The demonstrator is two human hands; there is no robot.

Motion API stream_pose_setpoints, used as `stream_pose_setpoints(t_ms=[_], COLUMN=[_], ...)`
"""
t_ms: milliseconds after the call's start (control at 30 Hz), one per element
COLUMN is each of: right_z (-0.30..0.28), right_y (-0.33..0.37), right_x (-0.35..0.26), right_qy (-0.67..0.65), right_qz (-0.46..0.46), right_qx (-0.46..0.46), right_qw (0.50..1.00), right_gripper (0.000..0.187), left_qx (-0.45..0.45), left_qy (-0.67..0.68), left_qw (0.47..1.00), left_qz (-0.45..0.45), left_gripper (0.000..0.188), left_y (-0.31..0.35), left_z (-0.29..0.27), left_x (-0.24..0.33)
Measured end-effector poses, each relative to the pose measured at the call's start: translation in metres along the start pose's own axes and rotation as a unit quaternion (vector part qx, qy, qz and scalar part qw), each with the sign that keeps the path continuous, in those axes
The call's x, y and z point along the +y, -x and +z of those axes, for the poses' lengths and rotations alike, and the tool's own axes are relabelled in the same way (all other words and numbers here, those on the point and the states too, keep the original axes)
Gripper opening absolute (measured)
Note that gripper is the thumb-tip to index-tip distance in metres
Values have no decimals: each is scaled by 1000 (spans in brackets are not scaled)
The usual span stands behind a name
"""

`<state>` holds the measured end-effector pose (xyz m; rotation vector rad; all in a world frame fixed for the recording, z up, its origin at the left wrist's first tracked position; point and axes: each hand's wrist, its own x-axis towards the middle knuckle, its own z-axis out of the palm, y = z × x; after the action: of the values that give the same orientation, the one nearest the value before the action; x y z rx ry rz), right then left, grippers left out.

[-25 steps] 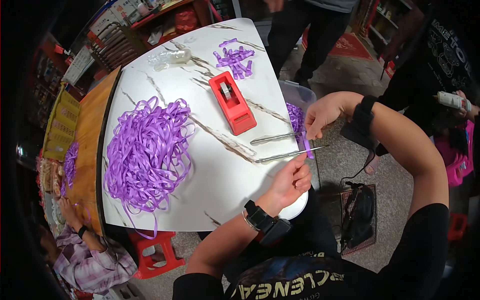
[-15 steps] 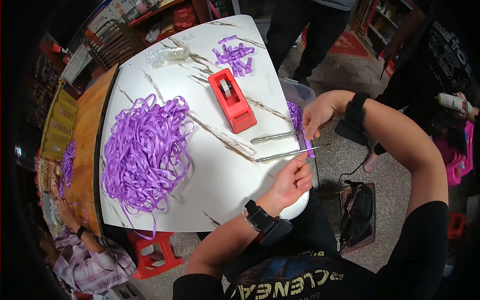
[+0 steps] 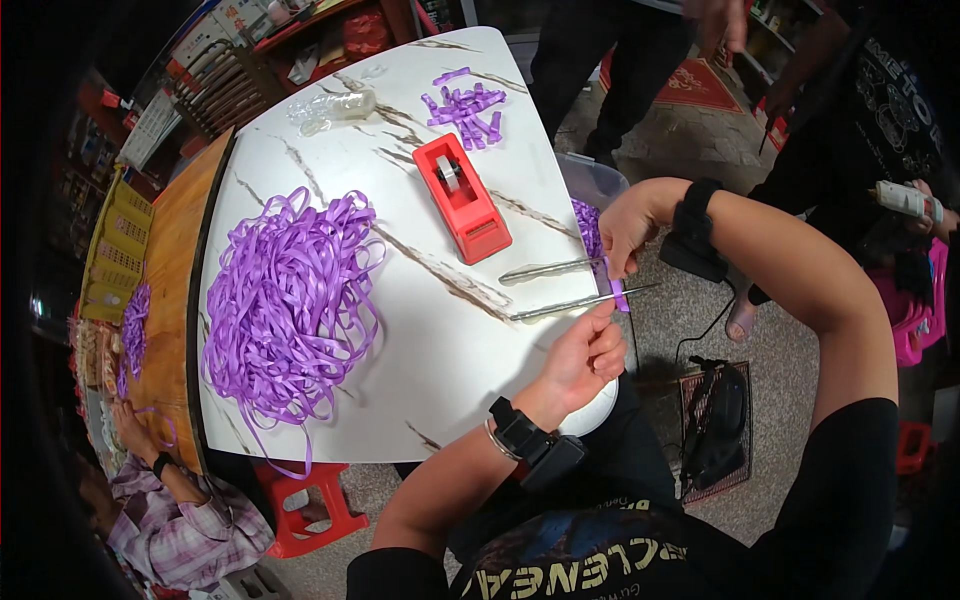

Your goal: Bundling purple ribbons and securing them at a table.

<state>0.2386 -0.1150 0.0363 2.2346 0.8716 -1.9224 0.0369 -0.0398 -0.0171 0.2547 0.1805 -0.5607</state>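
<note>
Purple ribbon strip (image 3: 618,292) hangs taut at centre-right, right hand (image 3: 628,222) grip pinching its top, left hand (image 3: 590,352) grip pinching its bottom off the surface (image 3: 430,340) edge.

1. Purple ribbon strip (image 3: 618,292): a short, narrow length at the right edge of the white marble-patterned table, right of centre in the frame. It hangs roughly upright, pinched at its top by the right hand (image 3: 628,226) and met lower down by the left hand (image 3: 585,355).
2. Metal rods (image 3: 560,285): two slim silvery bars lying nearly parallel on the tabletop, running left to right, their right ends reaching the ribbon strip at the table edge.
</note>
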Motion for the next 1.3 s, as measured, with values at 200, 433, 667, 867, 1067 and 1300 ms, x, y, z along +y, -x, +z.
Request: stream_pose_setpoints(t_ms=[200, 433, 667, 867, 1067, 1300], right_z=[4, 11, 21, 40, 62, 75], right_y=[12, -3, 11, 44, 37, 9], right_x=[-17, -8, -14, -27, 14, 60], right_qy=[-14, 34, 132, 290, 265, -28], right_qz=[22, -14, -7, 77, 18, -110], right_qx=[25, 90, 148, 259, 487, 565], right_qw=[999, 995, 980, 918, 832, 817], right_gripper=[23, 22, 27, 47, 69, 58], left_qx=[5, 20, 16, 41, 63, 63], left_qy=[3, -14, -6, -25, -30, -41], left_qw=[1000, 1000, 1000, 999, 998, 997], left_qz=[2, -3, -2, -3, -5, -1], left_gripper=[14, 8, 10, 10, 15, 34], left_y=[1, 1, 0, 0, 0, 3], left_z=[0, 5, 3, 5, 11, 7], left_x=[0, -1, 0, 1, 1, 4])
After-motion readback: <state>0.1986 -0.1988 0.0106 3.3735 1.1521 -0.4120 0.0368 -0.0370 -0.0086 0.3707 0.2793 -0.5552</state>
